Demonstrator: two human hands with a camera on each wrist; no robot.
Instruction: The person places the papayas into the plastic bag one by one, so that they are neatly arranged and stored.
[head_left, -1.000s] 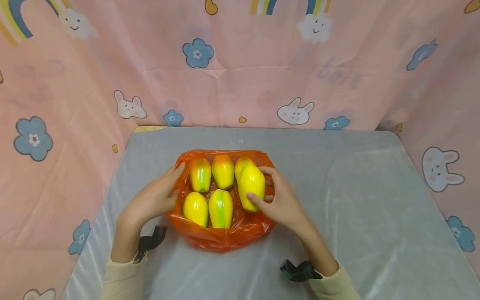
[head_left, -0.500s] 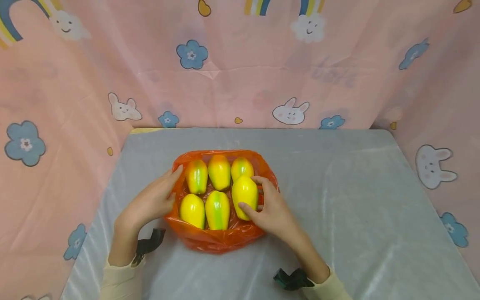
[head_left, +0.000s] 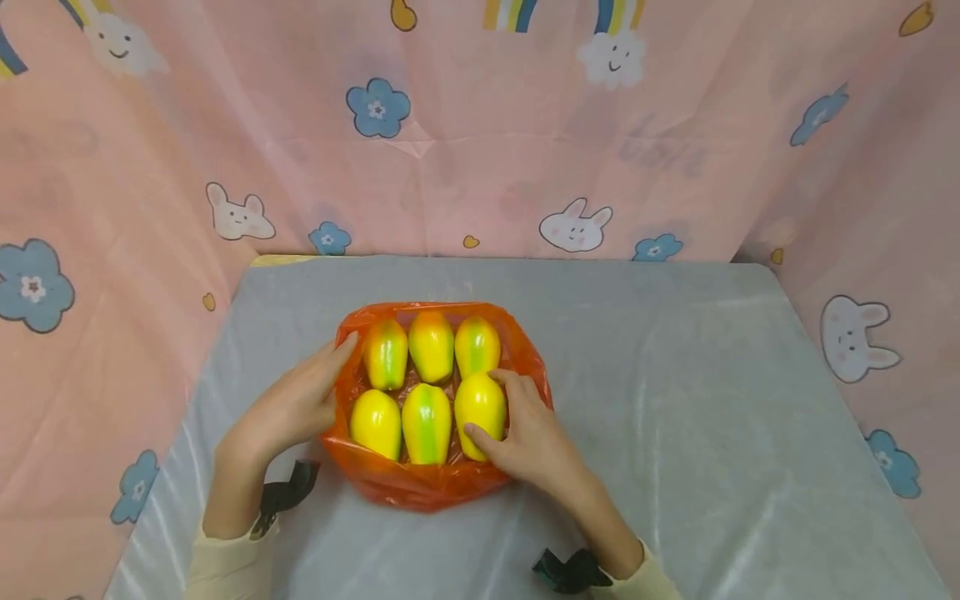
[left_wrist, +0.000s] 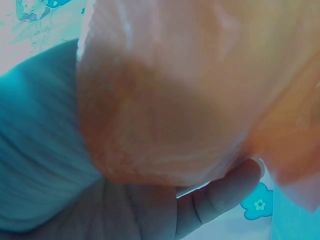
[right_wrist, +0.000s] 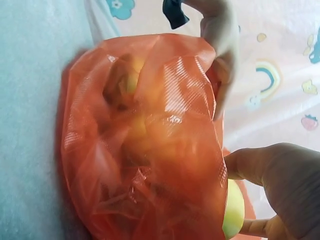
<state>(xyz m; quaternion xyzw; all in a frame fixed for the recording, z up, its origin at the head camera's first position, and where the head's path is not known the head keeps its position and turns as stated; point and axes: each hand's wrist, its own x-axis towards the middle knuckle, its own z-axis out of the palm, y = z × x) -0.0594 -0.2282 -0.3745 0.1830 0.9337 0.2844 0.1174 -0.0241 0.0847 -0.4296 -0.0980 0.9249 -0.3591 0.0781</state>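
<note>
A red plastic bag stands with its mouth spread wide and its rim rolled outward. Inside lie several glossy yellow papayas in two rows, some streaked green, among them a green-striped papaya at the front middle. My right hand reaches over the bag's right rim and holds the front-right papaya between thumb and fingers. My left hand rests against the bag's left side, fingers fairly straight along the rim. In the left wrist view the bag's plastic covers much of this hand.
A grey cloth covers the table. Behind it and at both sides hangs a pink curtain printed with rabbits, flowers and rainbows. Each wrist wears a dark camera mount, such as the right mount.
My right hand has lowered the papaya and brought it toward me, into the front row's right spot, uncovering the papaya behind. My left hand stays at the bag's side. The head view has shifted slightly.
</note>
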